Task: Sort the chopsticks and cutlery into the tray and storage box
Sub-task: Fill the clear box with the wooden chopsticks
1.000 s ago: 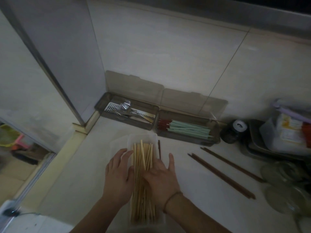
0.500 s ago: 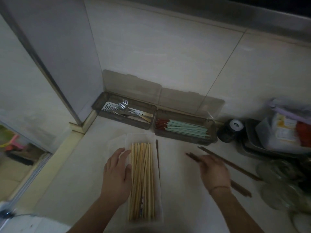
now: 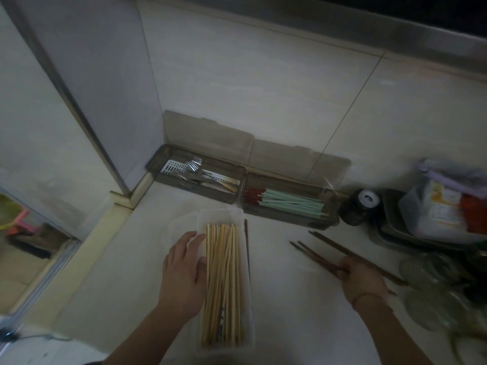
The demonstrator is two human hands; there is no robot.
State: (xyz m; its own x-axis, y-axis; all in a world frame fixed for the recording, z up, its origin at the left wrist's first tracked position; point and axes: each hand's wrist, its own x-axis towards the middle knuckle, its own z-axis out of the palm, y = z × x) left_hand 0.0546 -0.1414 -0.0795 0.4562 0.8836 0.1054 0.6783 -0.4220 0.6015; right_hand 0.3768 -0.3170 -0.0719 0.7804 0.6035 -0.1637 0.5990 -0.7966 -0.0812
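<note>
On a pale countertop [image 3: 290, 299] in dim light, a clear plastic tray [image 3: 245, 259] lies lengthwise toward the wall, filled with a bundle of light bamboo chopsticks [image 3: 224, 285]. The left hand [image 3: 181, 270] lies flat, palm down, against the tray's left wall, fingers spread and loosely extended, the fingertips reaching over the rim beside the bamboo bundle — it grips nothing. A single dark chopstick [image 3: 247, 241] lies on the counter just beside the tray's right wall. Well to the right, the right hand [image 3: 363, 277] has its fingers curled closed around a pair of dark brown chopsticks [image 3: 313, 255], whose tips point up and left, slightly splayed; whether they are lifted clear of the counter cannot be told. Another dark brown chopstick [image 3: 350, 252] lies diagonally on the counter just beyond that hand. A thin band circles the right wrist. Against the tiled wall stand two smoky translucent storage boxes with their lids leaning open: the left storage box [image 3: 158, 159] holds metal cutlery [image 3: 195, 169] — forks and flat perforated pieces — and the right storage box [image 3: 290, 219] holds mint-green chopsticks [image 3: 292, 202] beside red ones [image 3: 253, 194]. A dark jar [image 3: 355, 209] stands to the right of the boxes, near a pile of containers and glassware.
</note>
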